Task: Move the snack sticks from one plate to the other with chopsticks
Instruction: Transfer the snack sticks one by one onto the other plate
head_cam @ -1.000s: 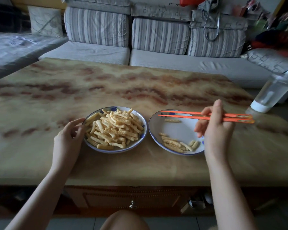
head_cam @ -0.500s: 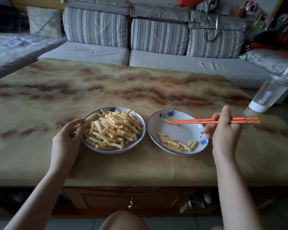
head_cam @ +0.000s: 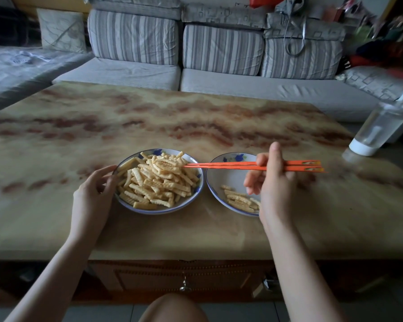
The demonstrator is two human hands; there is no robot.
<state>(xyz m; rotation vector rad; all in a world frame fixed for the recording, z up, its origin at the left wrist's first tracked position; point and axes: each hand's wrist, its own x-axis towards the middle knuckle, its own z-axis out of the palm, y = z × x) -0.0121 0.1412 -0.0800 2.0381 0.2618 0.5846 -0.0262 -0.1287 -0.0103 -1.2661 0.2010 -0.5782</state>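
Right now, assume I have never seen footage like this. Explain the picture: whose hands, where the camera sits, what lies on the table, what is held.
There is no machine here: a person works with two bare hands. The single picture comes from a camera worn on the head, looking forward and down, so both arms reach in from below. On the marbled table sit two plates: the fuller plate, heaped with snack sticks, and the sparser plate to its right, with only a few. The left hand holds the fuller plate's rim with thumb and curled fingers. The right hand grips orange chopsticks, whose tips reach over the heap. Whether they pinch a stick is unclear. A clear bottle stands far right.
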